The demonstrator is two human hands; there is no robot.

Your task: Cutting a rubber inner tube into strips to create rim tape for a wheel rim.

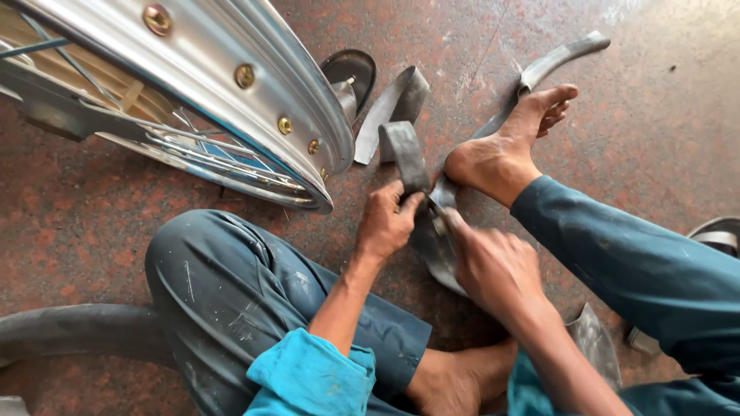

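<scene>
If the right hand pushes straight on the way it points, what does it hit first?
The right hand points up-left; it would likely first meet the rubber strip held by the left hand, then the wheel rim. Depth is unclear.

grey rubber strip (405, 154), flat and worn, folded over in a loop and pinched at its lower end between fingers (408, 206); runs on along the reddish floor under a bare foot, far end curling up toward the top right; small metal tool (439, 223) pressed against the strip's lower part
</scene>
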